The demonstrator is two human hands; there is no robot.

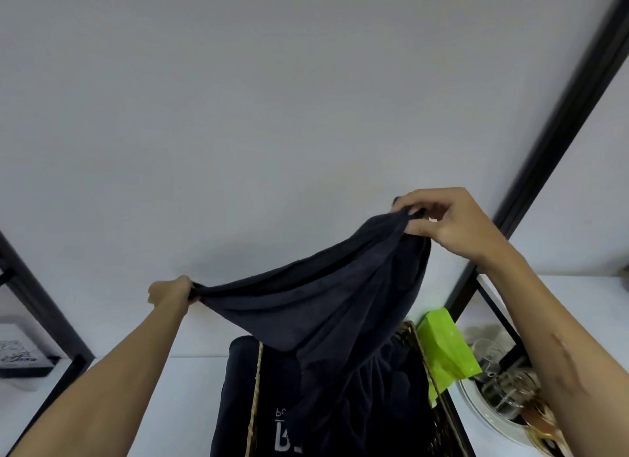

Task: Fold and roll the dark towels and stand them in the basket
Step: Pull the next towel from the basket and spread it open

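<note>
Left hand (170, 291) and right hand (449, 218) each pinch a corner of the dark towel (323, 296), raised above the basket (417, 341). Level corners, probably before folding.

One head-worn wide-angle view, looking forward and slightly down along both arms. White wall (272, 99) is filling the upper frame; basket (417, 341) is sitting close, at bottom edge.

Dark towel (326, 303) outstretched above basket (413, 334)
</note>
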